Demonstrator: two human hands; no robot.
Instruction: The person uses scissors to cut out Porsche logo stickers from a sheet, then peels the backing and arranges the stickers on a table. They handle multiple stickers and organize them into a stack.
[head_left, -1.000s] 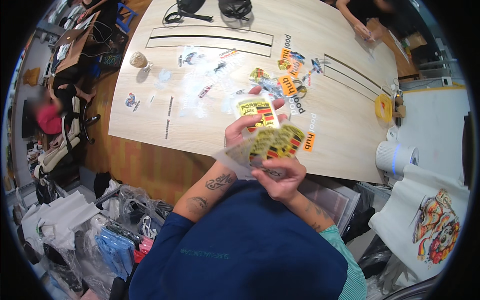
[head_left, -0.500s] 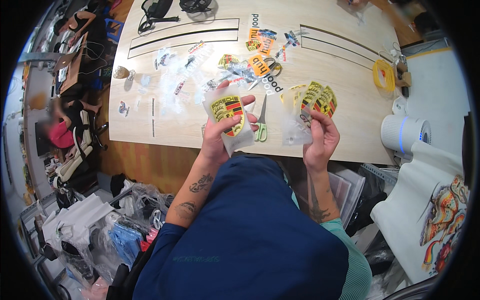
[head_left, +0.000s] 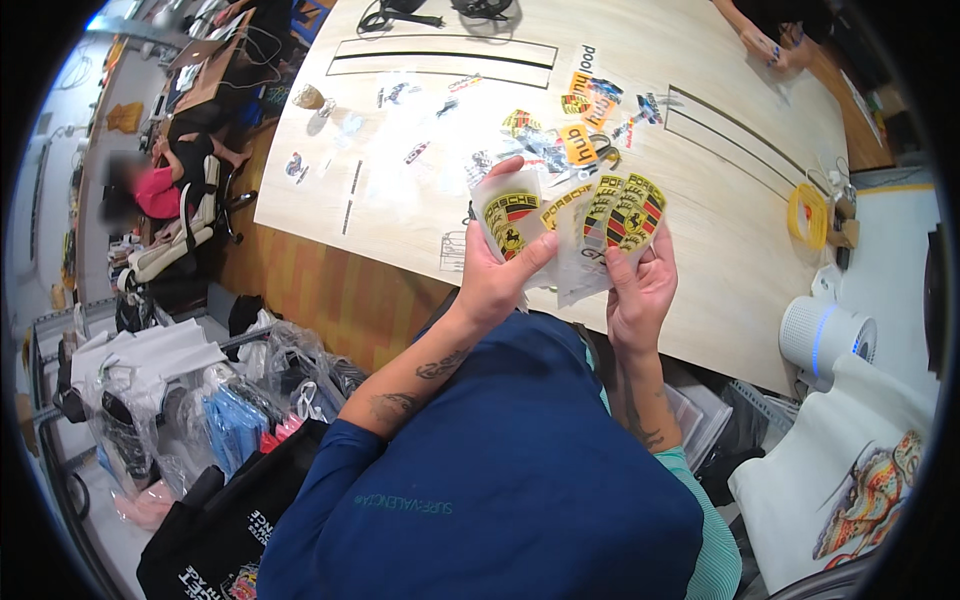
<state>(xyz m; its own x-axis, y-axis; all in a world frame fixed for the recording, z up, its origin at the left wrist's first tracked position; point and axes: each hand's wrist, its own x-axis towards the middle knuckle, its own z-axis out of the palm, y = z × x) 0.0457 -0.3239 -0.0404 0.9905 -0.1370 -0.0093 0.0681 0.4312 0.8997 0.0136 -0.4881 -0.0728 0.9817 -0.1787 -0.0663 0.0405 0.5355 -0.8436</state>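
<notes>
In my left hand (head_left: 497,280) is a translucent film sheet with a yellow, red and black crest decal (head_left: 512,218), pinched under the thumb. My right hand (head_left: 642,295) grips a fan of similar crest decals (head_left: 632,212), thumb in front and fingers behind. Between the hands stands another crest piece (head_left: 567,212); the left thumb tip reaches its edge, and I cannot tell which hand bears it. Both hands are held close together over the near edge of the table (head_left: 400,235). Beyond them lie loose decals, an orange and black one (head_left: 578,146) among them, and dark-handled scissors (head_left: 606,152).
A yellow coil (head_left: 808,216) and a white cylindrical appliance (head_left: 828,335) are to the right. A cup (head_left: 310,98) stands at the table's left. Bagged garments (head_left: 235,425) fill a rack at lower left. Another person's hands (head_left: 772,52) are at the far right; someone in pink (head_left: 155,192) sits left.
My hands have come together, the left moving right toward the fan in my right hand. The view has shifted, and the other person's hands now show more fully at the far right.
</notes>
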